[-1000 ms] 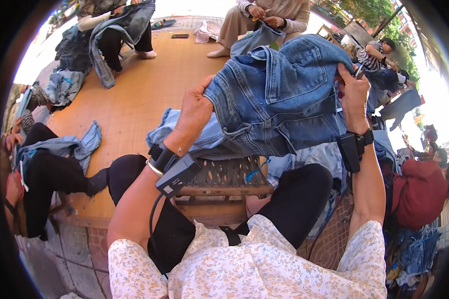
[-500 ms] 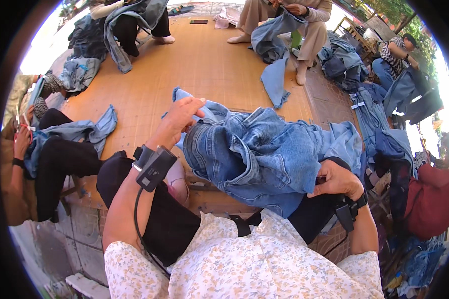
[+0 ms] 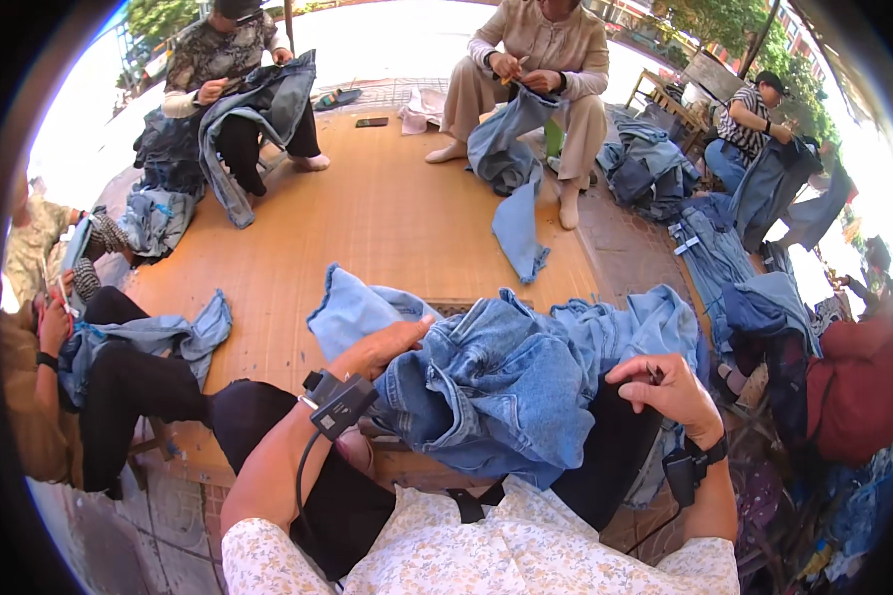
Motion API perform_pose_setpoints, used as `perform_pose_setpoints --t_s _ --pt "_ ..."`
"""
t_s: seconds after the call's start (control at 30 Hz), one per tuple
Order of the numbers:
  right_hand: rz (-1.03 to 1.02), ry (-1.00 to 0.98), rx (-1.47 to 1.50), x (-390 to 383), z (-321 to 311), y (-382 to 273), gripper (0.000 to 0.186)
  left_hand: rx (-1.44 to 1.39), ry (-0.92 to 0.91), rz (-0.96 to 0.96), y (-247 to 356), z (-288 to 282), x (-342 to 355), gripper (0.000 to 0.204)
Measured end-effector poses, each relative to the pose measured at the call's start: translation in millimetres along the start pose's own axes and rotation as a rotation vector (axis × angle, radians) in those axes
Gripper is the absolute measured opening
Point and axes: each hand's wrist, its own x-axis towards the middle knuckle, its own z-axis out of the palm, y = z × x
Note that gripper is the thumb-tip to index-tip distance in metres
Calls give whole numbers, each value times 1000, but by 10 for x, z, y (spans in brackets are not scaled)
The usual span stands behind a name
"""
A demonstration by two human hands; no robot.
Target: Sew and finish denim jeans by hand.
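Observation:
A bunched pair of blue jeans lies across my lap, its folds heaped over my knees. My left hand rests at the left edge of the heap, fingers stretched out along the cloth. Beyond that hand, a paler blue denim leg spreads onto the board. At the right, my right hand is raised just off the denim above my thigh, with its fingers curled in. A small dark thing shows between its thumb and fingers, too little to make out.
A wide wooden board lies ahead, with a phone at its far side. Several people sit around it handling denim. Denim piles stand at the right, near a dark red bag. A person at the left holds red-handled scissors.
The view has tipped upward, so the scene sits lower. My left hand has come down onto the jeans. My right hand has lifted away from the cloth.

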Motion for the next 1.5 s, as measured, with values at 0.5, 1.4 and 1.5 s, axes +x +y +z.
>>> perform_pose_setpoints --t_s 0.5,1.4,1.5 --pt "50 -170 -250 1107 316 336 25 -925 -383 -142 113 467 -200 28" --pt "-73 135 -164 743 229 356 18 300 -287 307 166 24 -700 29" --pt "-101 91 -128 676 224 321 18 353 -305 230 174 62 -737 28"
